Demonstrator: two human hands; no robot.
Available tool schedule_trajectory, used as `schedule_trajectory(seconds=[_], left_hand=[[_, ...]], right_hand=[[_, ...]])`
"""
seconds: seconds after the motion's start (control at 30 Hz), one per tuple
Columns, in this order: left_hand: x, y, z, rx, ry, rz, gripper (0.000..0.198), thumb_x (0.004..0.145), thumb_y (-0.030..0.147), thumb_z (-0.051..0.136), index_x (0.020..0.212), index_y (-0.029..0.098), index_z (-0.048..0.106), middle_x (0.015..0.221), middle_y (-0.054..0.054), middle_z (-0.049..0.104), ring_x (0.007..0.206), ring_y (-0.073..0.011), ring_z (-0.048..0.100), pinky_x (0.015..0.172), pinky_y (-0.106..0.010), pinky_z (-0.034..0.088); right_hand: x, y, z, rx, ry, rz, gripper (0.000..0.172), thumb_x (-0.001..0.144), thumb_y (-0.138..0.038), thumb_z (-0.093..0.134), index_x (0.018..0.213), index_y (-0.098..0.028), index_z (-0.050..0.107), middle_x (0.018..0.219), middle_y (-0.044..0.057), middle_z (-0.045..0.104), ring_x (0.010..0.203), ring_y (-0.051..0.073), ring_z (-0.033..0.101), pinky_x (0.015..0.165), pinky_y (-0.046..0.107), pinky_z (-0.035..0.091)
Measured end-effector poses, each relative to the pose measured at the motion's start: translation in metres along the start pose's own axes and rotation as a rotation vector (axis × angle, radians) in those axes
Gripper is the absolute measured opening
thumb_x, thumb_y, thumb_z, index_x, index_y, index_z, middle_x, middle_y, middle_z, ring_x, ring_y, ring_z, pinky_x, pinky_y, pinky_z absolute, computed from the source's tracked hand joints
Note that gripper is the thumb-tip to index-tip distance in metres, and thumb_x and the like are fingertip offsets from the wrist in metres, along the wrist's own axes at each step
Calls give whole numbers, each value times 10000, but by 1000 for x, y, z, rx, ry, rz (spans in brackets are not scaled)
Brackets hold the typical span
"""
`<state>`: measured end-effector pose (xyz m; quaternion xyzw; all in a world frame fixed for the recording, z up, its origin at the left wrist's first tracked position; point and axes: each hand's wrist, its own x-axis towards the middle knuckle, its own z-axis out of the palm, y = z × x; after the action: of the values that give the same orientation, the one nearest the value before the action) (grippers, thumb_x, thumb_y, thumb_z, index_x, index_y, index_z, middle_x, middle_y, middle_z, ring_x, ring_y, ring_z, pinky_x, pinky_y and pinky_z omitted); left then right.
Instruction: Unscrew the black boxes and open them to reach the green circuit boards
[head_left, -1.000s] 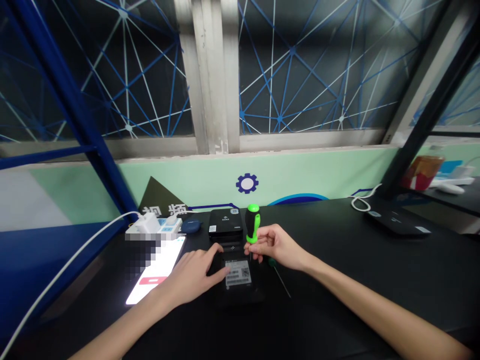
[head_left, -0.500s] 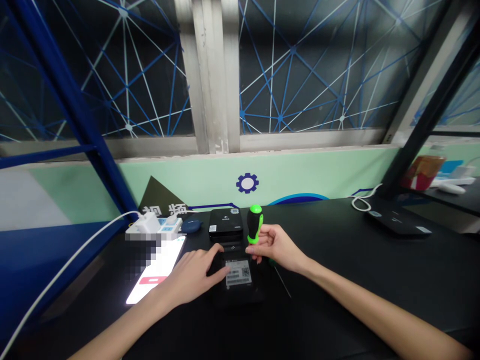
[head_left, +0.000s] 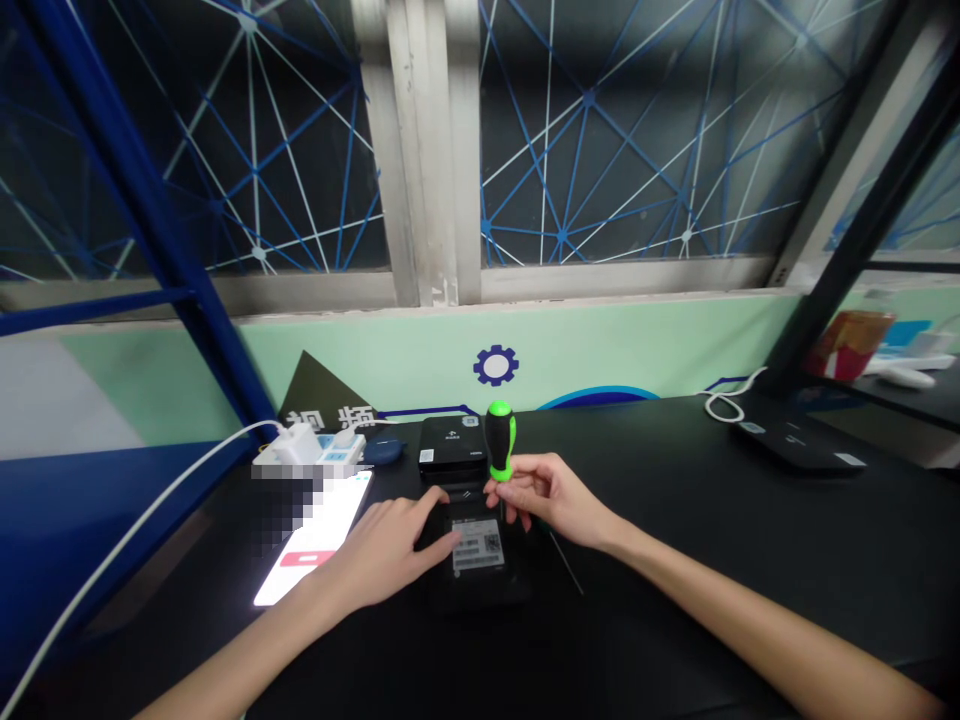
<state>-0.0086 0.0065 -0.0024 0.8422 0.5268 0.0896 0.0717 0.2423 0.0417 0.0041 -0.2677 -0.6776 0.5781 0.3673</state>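
A screwdriver (head_left: 500, 442) with a black and green handle stands nearly upright, its shaft pointing down at a flat black box (head_left: 480, 590). Near the base of that handle, the fingers of my right hand (head_left: 546, 492) are closed around it; they partly cover the shaft, and the tip is too dark to make out. A grey label (head_left: 478, 545) with a printed code faces up on the box. My left hand (head_left: 397, 540) lies spread over the box's left side, thumb by the label and index finger at the far corner.
Behind the box sits another black device (head_left: 452, 443). To the left are a lit phone (head_left: 319, 550), a white power strip (head_left: 349, 449) and a dark blue case (head_left: 384, 450). A thin metal rod (head_left: 567, 563) lies right of the box. Farther right is a flat black device (head_left: 799, 445).
The screwdriver's handle has shifted slightly left and up, and my right fingers have changed their hold on it. My left hand keeps its place on the box.
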Motion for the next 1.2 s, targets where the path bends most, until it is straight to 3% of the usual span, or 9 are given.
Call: schedule_trajectory(seconds=[0.13, 0.37, 0.47, 0.6, 0.7, 0.87, 0.97, 1.1, 1.2], left_hand=[[0, 1, -1, -2, -11, -3, 514, 958, 631, 355, 1225, 237, 547, 693, -6, 579, 721, -254, 618, 635, -319, 401], [0, 0, 1, 0, -7, -9, 546, 952, 652, 340, 1238, 238, 552, 697, -9, 577, 720, -253, 618, 631, -314, 403], [0, 0, 1, 3, -6, -9, 536, 953, 649, 345, 1233, 242, 554, 703, -10, 583, 714, -254, 615, 624, -310, 397], [0, 0, 1, 12, -8, -5, 516, 957, 639, 356, 1231, 246, 547, 705, -7, 587, 710, -253, 613, 618, -303, 382], [0, 0, 0, 3, -7, -7, 521, 956, 640, 353, 1231, 243, 549, 676, 0, 575, 701, -252, 615, 615, -303, 381], [0, 1, 1, 4, -2, -11, 520, 953, 636, 357, 1231, 240, 549, 693, -9, 578, 743, -266, 630, 630, -313, 398], [0, 1, 1, 9, -8, -10, 501, 959, 626, 360, 1228, 246, 546, 721, -17, 595, 767, -270, 636, 635, -310, 400], [1, 1, 1, 13, -13, -11, 483, 962, 627, 364, 1222, 260, 541, 730, -13, 606, 776, -273, 636, 642, -308, 399], [1, 1, 1, 9, -10, -7, 499, 961, 631, 358, 1223, 247, 540, 746, -18, 608, 764, -266, 635, 641, -308, 397]], right_hand=[[2, 6, 0, -11, 67, 0, 340, 737, -460, 791, 838, -144, 719, 622, 0, 651, 544, 110, 599, 510, 215, 501], [4, 10, 1, 37, 168, 7, 354, 642, -405, 869, 750, -160, 637, 589, -15, 660, 541, 129, 635, 512, 228, 515], [3, 7, -1, -1, 129, -2, 339, 699, -435, 828, 763, -151, 654, 665, 4, 683, 567, 113, 627, 523, 214, 499], [0, 0, -3, -60, -17, -49, 349, 883, -488, 637, 935, -151, 709, 884, 54, 713, 619, 92, 609, 550, 210, 489], [-1, 0, -2, -71, -27, -34, 357, 865, -496, 655, 943, -152, 710, 765, 22, 684, 599, 100, 605, 559, 221, 498], [2, 9, 1, 13, 69, -8, 374, 697, -478, 815, 756, -155, 636, 604, -2, 670, 538, 129, 629, 557, 250, 529], [3, 8, 0, 20, 88, -12, 350, 744, -460, 789, 776, -156, 619, 609, -1, 674, 519, 116, 618, 534, 232, 516], [1, 1, -1, 2, 2, -51, 374, 874, -501, 641, 909, -132, 686, 723, 30, 688, 535, 107, 620, 519, 228, 514], [0, 3, 0, 14, -18, -46, 370, 871, -488, 653, 978, -135, 683, 709, 23, 682, 530, 110, 618, 532, 239, 529]])
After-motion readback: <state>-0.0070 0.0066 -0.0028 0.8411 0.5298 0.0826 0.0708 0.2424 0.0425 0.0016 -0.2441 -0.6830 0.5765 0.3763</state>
